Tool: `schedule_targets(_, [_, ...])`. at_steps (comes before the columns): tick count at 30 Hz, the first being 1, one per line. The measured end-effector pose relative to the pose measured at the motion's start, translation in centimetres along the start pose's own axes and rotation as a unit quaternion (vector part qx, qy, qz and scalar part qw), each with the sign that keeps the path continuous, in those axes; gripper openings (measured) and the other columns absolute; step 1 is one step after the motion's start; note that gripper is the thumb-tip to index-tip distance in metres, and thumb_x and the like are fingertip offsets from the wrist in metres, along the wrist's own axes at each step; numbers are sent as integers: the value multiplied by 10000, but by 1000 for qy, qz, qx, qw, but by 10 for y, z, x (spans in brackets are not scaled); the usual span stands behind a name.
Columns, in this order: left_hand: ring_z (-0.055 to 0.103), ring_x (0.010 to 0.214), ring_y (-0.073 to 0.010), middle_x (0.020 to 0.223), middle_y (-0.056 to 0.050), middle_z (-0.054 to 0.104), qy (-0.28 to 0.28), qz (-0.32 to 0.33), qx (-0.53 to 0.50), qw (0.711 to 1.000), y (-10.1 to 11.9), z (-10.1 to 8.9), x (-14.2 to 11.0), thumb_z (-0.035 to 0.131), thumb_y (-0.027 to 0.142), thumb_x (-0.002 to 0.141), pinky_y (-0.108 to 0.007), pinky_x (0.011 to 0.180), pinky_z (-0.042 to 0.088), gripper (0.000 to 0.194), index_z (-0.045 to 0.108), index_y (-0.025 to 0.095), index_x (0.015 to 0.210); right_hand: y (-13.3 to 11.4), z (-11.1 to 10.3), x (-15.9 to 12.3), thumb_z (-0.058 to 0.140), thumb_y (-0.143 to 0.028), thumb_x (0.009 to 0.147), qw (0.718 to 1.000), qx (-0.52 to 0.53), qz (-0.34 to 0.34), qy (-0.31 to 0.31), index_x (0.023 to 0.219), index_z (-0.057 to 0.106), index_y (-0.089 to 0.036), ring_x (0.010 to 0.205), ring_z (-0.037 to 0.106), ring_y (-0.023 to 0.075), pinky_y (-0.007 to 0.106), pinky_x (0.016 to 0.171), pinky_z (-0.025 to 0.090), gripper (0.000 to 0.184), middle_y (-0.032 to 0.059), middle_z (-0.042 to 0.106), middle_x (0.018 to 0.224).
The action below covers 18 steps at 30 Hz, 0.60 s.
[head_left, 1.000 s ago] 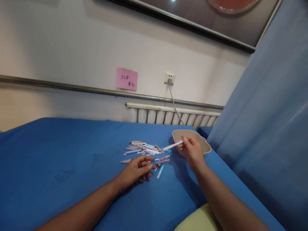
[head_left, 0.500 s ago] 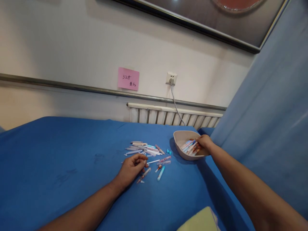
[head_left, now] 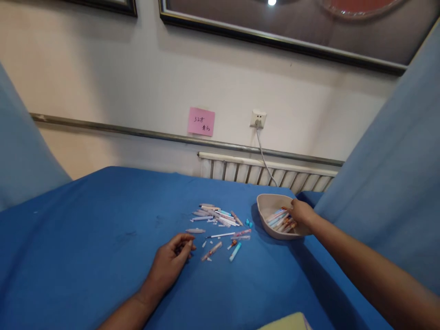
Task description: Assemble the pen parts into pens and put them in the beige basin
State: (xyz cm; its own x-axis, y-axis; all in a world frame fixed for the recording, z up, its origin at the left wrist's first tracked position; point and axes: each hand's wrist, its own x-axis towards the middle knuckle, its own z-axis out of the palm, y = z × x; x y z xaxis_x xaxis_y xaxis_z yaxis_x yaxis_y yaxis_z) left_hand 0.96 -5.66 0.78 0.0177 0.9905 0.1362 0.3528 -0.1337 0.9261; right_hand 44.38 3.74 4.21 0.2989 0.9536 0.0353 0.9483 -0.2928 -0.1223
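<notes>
My left hand (head_left: 173,256) rests on the blue cloth with loosely curled fingers, and nothing shows between them. By its fingertips lies a grey-capped pen (head_left: 195,230). To its right are a thin white pen refill (head_left: 222,235), a clear pinkish pen barrel (head_left: 212,251) and a turquoise pen tube (head_left: 235,252). A heap of pens and pen parts (head_left: 216,214) lies further back. My right hand (head_left: 301,213) reaches over the rim into a beige bin (head_left: 271,199), its fingers bent down at the pens (head_left: 279,220) inside. Whatever its fingertips grip is hidden.
Two small turquoise pieces (head_left: 249,223) sit between the heap and the bin. A yellow cloth (head_left: 287,322) shows at the near edge. Behind the blue-covered table (head_left: 103,220) stand a radiator (head_left: 247,172) and a plugged cable (head_left: 263,153). Blue curtains (head_left: 388,160) hang at both sides.
My right hand has carried a whitish pen from the heap into the bin and stays there. My left hand has drawn back leftward, away from the loose parts. The view has shifted left.
</notes>
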Motion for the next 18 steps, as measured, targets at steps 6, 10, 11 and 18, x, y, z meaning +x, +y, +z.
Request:
schedule_targets(6, [644,654,-193,745,-32,697,5,19,44,999,2,0,7,535,427,773,-272,589,500,292,624,190,917,3,-10,-16,631,-225,739,995,96,2,31,859,676,-107,883,640,289,327,740,452,173,181,698,905])
schedule_targets(10, [657,699,-213,744,-32,702,-10,24,46,999,6,1,11,541,434,762,-279,600,506,297,641,203,920,-12,-21,-46,599,-273,778,982,171,-13,79,919,664,-151,888,639,256,304,741,450,198,124,703,912])
schedule_targets(11, [657,703,-214,746,-32,703,-13,27,43,999,6,2,12,542,438,760,-279,599,506,304,644,205,926,-20,-23,-56,590,-279,786,978,187,-21,88,933,660,-169,887,640,237,290,744,451,197,100,702,926])
schedule_targets(18, [626,621,-183,731,-41,688,46,35,-12,998,-5,6,28,556,424,738,-274,572,489,326,624,153,905,-119,-29,-156,558,-357,790,857,494,-138,44,944,622,-218,623,627,146,246,562,482,217,22,680,851])
